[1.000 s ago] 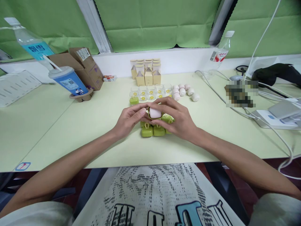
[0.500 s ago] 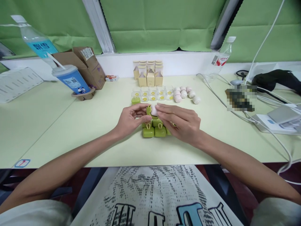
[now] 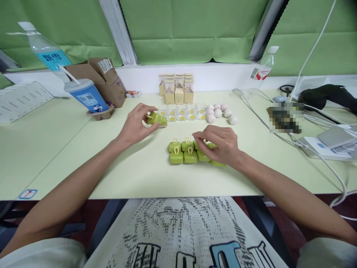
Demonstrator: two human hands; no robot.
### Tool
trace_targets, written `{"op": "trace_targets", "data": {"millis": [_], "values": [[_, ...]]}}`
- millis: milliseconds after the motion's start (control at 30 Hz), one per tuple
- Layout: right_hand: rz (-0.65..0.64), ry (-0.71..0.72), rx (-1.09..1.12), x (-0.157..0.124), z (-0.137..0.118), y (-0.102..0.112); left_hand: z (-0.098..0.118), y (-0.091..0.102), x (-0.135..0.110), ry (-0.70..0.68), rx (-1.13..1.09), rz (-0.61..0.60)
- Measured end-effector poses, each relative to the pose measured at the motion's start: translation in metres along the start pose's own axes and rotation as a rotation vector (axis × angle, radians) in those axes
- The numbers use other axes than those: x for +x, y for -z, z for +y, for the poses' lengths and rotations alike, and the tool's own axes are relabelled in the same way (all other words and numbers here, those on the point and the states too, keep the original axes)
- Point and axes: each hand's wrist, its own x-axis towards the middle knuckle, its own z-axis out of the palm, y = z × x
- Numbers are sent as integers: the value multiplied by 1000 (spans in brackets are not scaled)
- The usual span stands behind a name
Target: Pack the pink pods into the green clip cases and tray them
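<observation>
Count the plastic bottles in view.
2: a blue-labelled bottle on the left, behind the blue cup, and a red-labelled bottle on the right, near the wall. Any behind the cardboard box would be hidden.

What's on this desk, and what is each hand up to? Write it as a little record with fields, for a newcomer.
Left hand: holds a green case
Right hand: over the grouped cases, nothing visibly held
Grouped cases: green, two rows, partly hidden
Clear cups: two rows, yellow marks
Pink balls: right of the clear cups
Boxes: behind the clear cups
</observation>
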Motion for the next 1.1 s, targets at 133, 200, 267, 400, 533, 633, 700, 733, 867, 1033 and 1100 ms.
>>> {"op": "trace_targets", "data": {"millis": [133,200,267,400,533,633,700,733,867,1033,1100], "values": [[-25,48,-1,-1,0,0,-3,-8,-5,-49,48,-64],[-33,30,13,-2,1,-1,0,-14,-7,-36,-60,-76],[-50,-48,54,-2,2,-2,5,-19,-9,17,-243,-82],[-89,-213,262,1,7,-2,23,-27,-15,157,-610,-125],[-280,-213,439,18,18,-2,37,-32,-22,234,-794,-181],[-459,-135,505,43,30,-5,39,-33,-22,233,-862,-185],[-532,-87,528,64,38,-9,38,-34,-21,240,-890,-166],[-556,-71,536,74,41,-11,36,-34,-19,252,-905,-149],[-657,-70,558,102,46,-18,31,-33,-15,337,-987,-66],[-548,-82,432,108,46,-29,34,-29,-13,383,-1055,-111],[-497,-85,369,106,46,-33,36,-27,-13,384,-1033,-185]]}}
